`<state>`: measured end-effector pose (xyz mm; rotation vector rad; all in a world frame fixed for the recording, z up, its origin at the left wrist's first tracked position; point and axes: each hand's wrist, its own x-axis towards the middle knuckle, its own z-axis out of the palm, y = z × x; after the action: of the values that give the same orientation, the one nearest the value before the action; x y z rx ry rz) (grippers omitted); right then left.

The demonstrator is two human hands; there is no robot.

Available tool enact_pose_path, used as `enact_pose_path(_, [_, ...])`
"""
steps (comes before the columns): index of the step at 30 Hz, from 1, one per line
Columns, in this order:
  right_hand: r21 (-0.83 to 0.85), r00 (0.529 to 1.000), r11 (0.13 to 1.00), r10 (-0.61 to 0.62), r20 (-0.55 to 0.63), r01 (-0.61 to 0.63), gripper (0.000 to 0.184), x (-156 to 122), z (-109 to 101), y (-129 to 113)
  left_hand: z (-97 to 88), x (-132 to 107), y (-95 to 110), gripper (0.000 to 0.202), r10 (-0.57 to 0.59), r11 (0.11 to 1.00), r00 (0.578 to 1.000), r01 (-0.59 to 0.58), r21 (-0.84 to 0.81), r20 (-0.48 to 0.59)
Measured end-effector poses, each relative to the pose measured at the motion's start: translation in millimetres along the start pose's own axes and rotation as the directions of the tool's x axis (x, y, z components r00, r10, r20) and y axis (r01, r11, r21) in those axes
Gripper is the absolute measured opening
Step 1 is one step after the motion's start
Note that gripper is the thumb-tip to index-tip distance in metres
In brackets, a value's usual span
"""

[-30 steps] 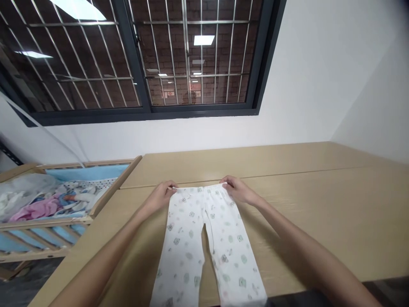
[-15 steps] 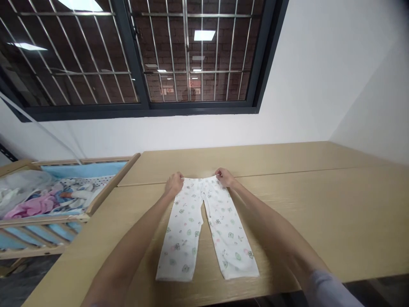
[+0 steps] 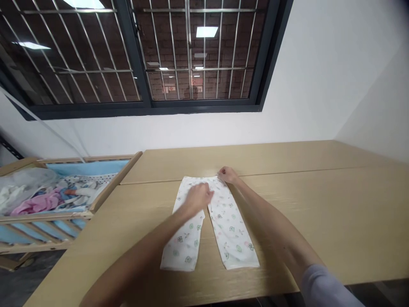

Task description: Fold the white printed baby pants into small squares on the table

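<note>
Right hand is pinching the waistband, the best hold on these limp, light white printed cotton trousers; left hand is lying unclenched on them.

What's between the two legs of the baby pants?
Just the bare wooden tabletop shows between the legs of the white printed baby pants, in the head view.

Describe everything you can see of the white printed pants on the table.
The small white printed pants look like soft knit cotton, scattered with little green and pink animal-like motifs. They lie on the light wood table with the waistband at the far side and two legs pointing toward the person, slightly apart. The upper part is rumpled. The left hand rests on it, hiding part of the fabric, while the right hand grips the waistband's right end.
</note>
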<state>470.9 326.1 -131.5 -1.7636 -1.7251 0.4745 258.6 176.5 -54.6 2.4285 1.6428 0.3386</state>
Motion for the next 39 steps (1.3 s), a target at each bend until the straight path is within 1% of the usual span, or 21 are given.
enact_pose_path(2, [0.008, 1.0, 1.0, 0.015, 0.027, -0.016, 0.009, -1, -3, 1, 13.0, -34, 34, 0.037, 0.122, 0.992, 0.985, -0.12, -0.027, 0.118])
enact_pose_path(3, [0.011, 0.999, 1.0, 0.02, 0.04, -0.021, 0.009, -3, -4, 2, 20.8, -51, 49, 0.041, 0.192, 0.981, 0.965, -0.189, -0.034, 0.177])
enact_pose_path(4, [0.015, 0.998, 1.0, 0.025, 0.052, -0.026, 0.01, -4, -4, 2, 28.9, -66, 62, 0.046, 0.297, 0.953, 0.923, -0.304, -0.01, 0.245])
enact_pose_path(5, [0.018, 0.998, 0.999, 0.029, 0.06, -0.03, 0.011, -5, -5, 2, 36.7, -79, 74, 0.05, 0.369, 0.922, 0.88, -0.387, 0.001, 0.298])
enact_pose_path(7, [0.021, 0.997, 0.999, 0.038, 0.068, -0.04, 0.012, -8, -5, 2, 50.2, -97, 90, 0.058, 0.439, 0.877, 0.814, -0.48, 0.016, 0.38])
enact_pose_path(9, [0.023, 0.997, 0.998, 0.049, 0.065, -0.051, 0.014, -10, -5, 1, 58.9, -103, 99, 0.061, 0.441, 0.871, 0.792, -0.492, 0.014, 0.421])
enact_pose_path(12, [0.031, 0.996, 0.997, 0.063, 0.062, -0.065, 0.016, -12, -5, 0, 62.9, -101, 103, 0.057, 0.418, 0.883, 0.789, -0.469, 0.002, 0.451])
enact_pose_path(16, [0.061, 0.996, 0.995, 0.071, 0.055, -0.075, 0.014, -14, -3, -2, 57.3, -95, 105, 0.047, 0.369, 0.906, 0.789, -0.423, -0.001, 0.492])
enact_pose_path(21, [0.12, 0.997, 0.99, 0.068, 0.045, -0.073, 0.013, -13, -2, -6, 44.4, -94, 107, 0.042, 0.303, 0.942, 0.816, -0.336, -0.023, 0.493])
enact_pose_path(23, [0.151, 0.997, 0.986, 0.06, 0.048, -0.067, 0.014, -11, -4, -11, 35.2, -98, 105, 0.039, 0.308, 0.946, 0.838, -0.321, -0.049, 0.45])
enact_pose_path(24, [0.17, 0.997, 0.983, 0.055, 0.051, -0.063, 0.014, -10, -6, -14, 29.2, -101, 102, 0.037, 0.306, 0.95, 0.857, -0.303, -0.076, 0.414])
enact_pose_path(26, [0.218, 0.998, 0.975, 0.038, 0.058, -0.05, 0.015, -8, -10, -22, 15.0, -109, 93, 0.032, 0.277, 0.957, 0.903, -0.227, -0.183, 0.327])
enact_pose_path(27, [0.243, 0.998, 0.969, 0.028, 0.063, -0.043, 0.017, -7, -12, -28, 7.3, -115, 87, 0.031, 0.254, 0.946, 0.92, -0.172, -0.273, 0.298])
enact_pose_path(28, [0.268, 0.997, 0.963, 0.019, 0.069, -0.036, 0.018, -6, -13, -34, -0.1, -121, 80, 0.032, 0.224, 0.919, 0.933, -0.107, -0.379, 0.281])
enact_pose_path(30, [0.31, 0.997, 0.951, 0.0, 0.08, -0.025, 0.021, -3, -13, -49, -12.7, -134, 63, 0.034, 0.156, 0.818, 0.954, 0.021, -0.574, 0.256])
enact_pose_path(32, [0.336, 0.996, 0.942, -0.016, 0.086, -0.014, 0.021, 0, -9, -66, -20.3, -150, 46, 0.035, 0.052, 0.71, 0.971, 0.127, -0.693, 0.232])
enact_pose_path(34, [0.348, 0.996, 0.937, -0.029, 0.083, -0.002, 0.021, 2, -2, -85, -21.9, -167, 28, 0.037, -0.099, 0.619, 0.974, 0.219, -0.755, 0.202])
enact_pose_path(35, [0.347, 0.996, 0.938, -0.034, 0.078, 0.004, 0.021, 3, 4, -94, -20.8, -175, 19, 0.039, -0.165, 0.571, 0.964, 0.266, -0.776, 0.209])
enact_pose_path(37, [0.333, 0.997, 0.943, -0.039, 0.069, 0.014, 0.02, 3, 18, -111, -15.8, -191, 3, 0.046, -0.245, 0.487, 0.937, 0.342, -0.804, 0.25])
enact_pose_path(38, [0.321, 0.997, 0.947, -0.041, 0.066, 0.017, 0.019, 3, 26, -119, -12.5, -198, -6, 0.05, -0.266, 0.47, 0.928, 0.36, -0.806, 0.26])
enact_pose_path(39, [0.306, 0.997, 0.952, -0.042, 0.064, 0.02, 0.018, 3, 35, -126, -9.2, -205, -13, 0.053, -0.285, 0.476, 0.924, 0.369, -0.798, 0.256])
